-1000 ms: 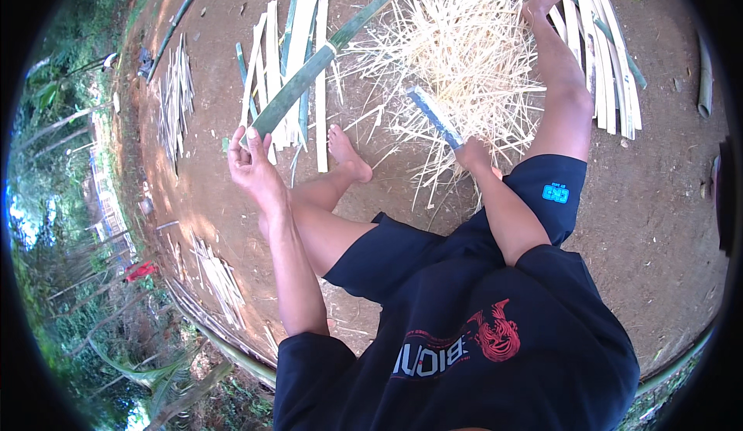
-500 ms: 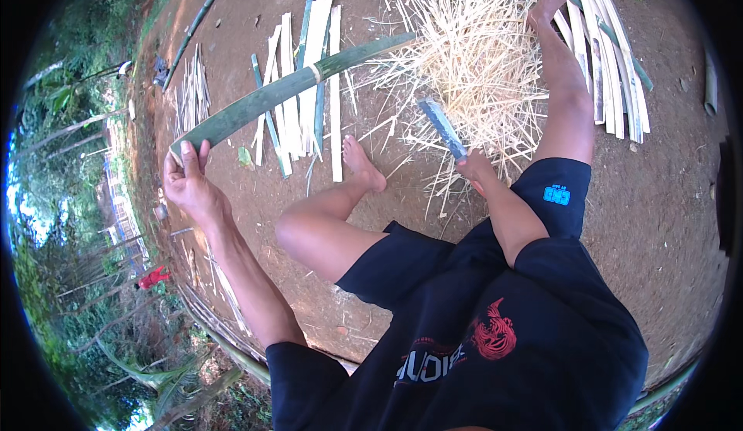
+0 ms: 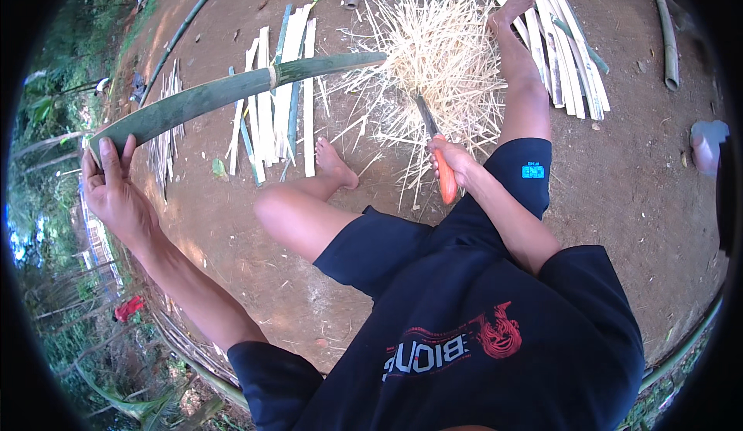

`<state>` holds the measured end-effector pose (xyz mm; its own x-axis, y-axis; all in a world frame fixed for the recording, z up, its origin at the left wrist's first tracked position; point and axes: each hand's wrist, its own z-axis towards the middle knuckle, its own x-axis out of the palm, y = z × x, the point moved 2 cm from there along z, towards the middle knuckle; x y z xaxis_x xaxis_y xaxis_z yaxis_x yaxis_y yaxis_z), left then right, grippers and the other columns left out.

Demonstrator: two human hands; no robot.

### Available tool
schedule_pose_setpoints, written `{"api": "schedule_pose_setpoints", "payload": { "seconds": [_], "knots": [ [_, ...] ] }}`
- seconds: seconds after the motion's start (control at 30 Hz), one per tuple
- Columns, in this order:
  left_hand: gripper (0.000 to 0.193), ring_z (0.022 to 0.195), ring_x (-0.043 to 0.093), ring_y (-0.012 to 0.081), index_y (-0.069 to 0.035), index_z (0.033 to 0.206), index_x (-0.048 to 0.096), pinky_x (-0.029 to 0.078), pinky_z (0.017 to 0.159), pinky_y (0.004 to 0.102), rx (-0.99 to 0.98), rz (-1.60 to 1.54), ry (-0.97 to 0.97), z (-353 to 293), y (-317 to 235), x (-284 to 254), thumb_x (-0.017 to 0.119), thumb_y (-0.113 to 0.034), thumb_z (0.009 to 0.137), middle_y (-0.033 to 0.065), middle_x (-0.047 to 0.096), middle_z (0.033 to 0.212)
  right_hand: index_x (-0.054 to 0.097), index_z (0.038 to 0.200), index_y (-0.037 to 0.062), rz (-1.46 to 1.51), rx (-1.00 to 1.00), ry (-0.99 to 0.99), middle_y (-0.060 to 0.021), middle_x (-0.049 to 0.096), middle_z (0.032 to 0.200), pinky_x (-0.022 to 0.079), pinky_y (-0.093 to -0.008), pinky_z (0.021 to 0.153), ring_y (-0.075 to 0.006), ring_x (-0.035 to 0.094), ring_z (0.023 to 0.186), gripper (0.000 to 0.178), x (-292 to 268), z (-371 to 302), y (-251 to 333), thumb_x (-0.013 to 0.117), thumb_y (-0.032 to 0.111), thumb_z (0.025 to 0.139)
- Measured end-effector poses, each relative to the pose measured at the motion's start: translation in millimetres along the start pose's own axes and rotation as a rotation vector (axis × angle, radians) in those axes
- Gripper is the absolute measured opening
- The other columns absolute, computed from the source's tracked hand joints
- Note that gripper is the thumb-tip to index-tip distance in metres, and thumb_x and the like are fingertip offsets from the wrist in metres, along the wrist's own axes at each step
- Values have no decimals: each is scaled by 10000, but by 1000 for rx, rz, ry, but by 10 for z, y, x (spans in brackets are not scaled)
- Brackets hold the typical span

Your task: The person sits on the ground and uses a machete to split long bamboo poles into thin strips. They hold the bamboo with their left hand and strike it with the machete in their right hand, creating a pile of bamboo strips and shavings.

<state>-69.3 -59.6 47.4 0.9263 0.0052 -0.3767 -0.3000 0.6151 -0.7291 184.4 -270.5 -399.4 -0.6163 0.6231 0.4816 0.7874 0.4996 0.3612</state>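
My left hand (image 3: 120,191) pinches the near end of a long green split bamboo strip (image 3: 209,100) between thumb and fingers. The strip runs up to the right, a pale node ring partway along, and its far end reaches the edge of a heap of pale bamboo shavings (image 3: 445,52). My right hand (image 3: 455,162) is closed round the orange handle of a machete (image 3: 427,118). Its dark blade points up and left over the near side of the heap, apart from the strip.
Pale split bamboo strips (image 3: 265,114) lie on the dirt beyond my left foot. More long strips (image 3: 569,52) lie by my right foot, and a bamboo tube (image 3: 667,40) rests at the far right. Thin sticks (image 3: 164,148) lie near my left hand. Greenery borders the left.
My left hand has moved left and down with the bamboo strip. The machete has turned in my right hand: its blade now looks narrow and its orange handle shows.
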Motion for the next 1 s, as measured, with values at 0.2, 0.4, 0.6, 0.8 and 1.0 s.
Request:
{"api": "schedule_pose_setpoints", "payload": {
  "seconds": [0.2,0.4,0.6,0.8,1.0],
  "knots": [
    [196,903,641,136,76,1096,584,590,828,285,-46,-24,91,-207,138,573,546,-83,986,99,616,1020,523,961,84,204,-27,23,-17,488,702,469,-293,469,-112,479,537,144,-250,-312,-42,597,200,915],
    [234,887,655,160,60,1147,553,586,801,277,-15,-6,185,-378,170,900,516,-124,1007,112,604,1051,513,998,60,152,-102,-79,-20,498,699,466,-281,455,-112,495,537,204,-194,-377,-5,621,202,899],
    [247,894,644,177,48,1195,506,588,843,316,15,-70,259,-262,80,699,474,-122,1019,119,593,1074,508,1019,49,-209,-338,-43,-14,495,702,458,-273,466,-105,503,546,261,226,-801,148,647,231,892],
    [234,933,624,165,20,1172,499,577,851,333,-64,-132,300,-206,403,824,473,-160,1025,104,578,1057,477,1111,34,-785,-842,19,-227,633,807,480,-451,625,-373,646,664,347,655,-1140,450,641,215,865],
    [225,890,649,184,18,1156,492,572,805,323,-9,-108,322,-186,381,866,471,-165,1026,111,582,1046,504,1073,51,-990,-874,104,-212,610,690,469,-464,607,-392,638,651,303,978,-1131,799,632,171,826]
  ]
}}
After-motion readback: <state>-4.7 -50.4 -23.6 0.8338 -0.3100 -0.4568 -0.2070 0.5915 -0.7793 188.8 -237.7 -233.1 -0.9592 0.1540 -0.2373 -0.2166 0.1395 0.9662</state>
